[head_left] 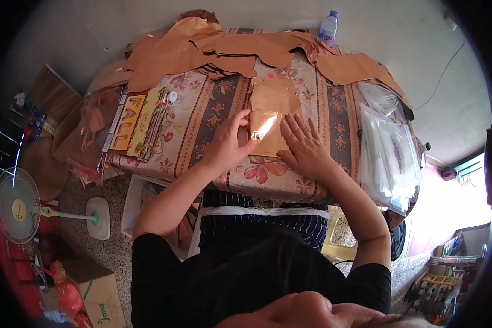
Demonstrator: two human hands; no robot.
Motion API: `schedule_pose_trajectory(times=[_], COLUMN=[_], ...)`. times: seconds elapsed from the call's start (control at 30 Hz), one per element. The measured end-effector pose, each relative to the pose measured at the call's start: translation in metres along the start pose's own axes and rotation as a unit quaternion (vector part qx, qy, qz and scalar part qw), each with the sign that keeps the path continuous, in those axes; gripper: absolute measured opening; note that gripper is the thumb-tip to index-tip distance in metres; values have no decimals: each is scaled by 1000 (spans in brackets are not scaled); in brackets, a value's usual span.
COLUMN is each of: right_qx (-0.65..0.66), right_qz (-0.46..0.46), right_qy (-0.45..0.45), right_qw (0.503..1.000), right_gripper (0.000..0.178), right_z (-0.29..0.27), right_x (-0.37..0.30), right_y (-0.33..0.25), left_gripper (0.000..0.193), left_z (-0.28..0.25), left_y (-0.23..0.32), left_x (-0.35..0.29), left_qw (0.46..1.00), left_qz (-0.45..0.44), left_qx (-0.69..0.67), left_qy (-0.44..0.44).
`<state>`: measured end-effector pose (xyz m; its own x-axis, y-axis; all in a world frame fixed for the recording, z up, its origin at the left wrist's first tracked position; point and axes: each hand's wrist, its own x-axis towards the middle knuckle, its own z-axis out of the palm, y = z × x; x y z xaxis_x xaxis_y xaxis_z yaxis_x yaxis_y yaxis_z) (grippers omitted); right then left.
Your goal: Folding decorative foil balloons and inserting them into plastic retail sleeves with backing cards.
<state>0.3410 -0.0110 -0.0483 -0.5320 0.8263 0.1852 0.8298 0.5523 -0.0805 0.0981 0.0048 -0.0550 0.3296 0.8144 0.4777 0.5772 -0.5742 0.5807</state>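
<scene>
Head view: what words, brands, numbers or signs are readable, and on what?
I can't copy wording, only place it:
Flat orange packet: large, clear.
Yellow patterned packet: smaller cursive.
Clear plastic bottle: blurred label.
Beige cardboard box: green, clear.
Round white fan: hub mark unreadable.
Shiny gold packet: none.

Blown-out opening (474,188) at right, glare on gold sheet (268,133), dark edges

My left hand (228,145) is bracketing the left edge of a glossy gold-brown sheet (267,147), thumb and fingers spread apart; my right hand (305,145) is lying palm down on its right side. Large brown cut-outs (238,44) are spanning the far side of the patterned tablecloth (183,117), a bottle (328,30) standing beside them. Coloured packets (142,123) are resting at left, clear plastic sleeves (388,147) at right; a fan (19,210) is standing beyond the table's left.
</scene>
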Motion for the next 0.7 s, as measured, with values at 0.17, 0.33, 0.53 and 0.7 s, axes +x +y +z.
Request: schedule_pose_trajectory(times=[0.17, 0.33, 0.53, 0.7], right_qx=[-14, -12, 4, -5], right_qz=[12, 7, 4, 8], right_qy=[-20, -5, 12, 15], right_qw=[1000, 1000, 1000, 1000], right_gripper=[70, 69, 69, 69], right_z=[-1, 1, 1, 4], right_x=[0, -1, -1, -1], right_y=[-1, -2, -1, 2], left_gripper=[65, 60, 60, 58], left_z=[-2, 1, 4, 12], left_y=[1, -18, -25, -19], left_x=[29, 55, 62, 52], left_qw=[987, 977, 960, 992], left_qz=[-142, -193, -180, -82], left_qx=[-57, -50, -192, -14], left_qy=[-51, -73, -92, -93])
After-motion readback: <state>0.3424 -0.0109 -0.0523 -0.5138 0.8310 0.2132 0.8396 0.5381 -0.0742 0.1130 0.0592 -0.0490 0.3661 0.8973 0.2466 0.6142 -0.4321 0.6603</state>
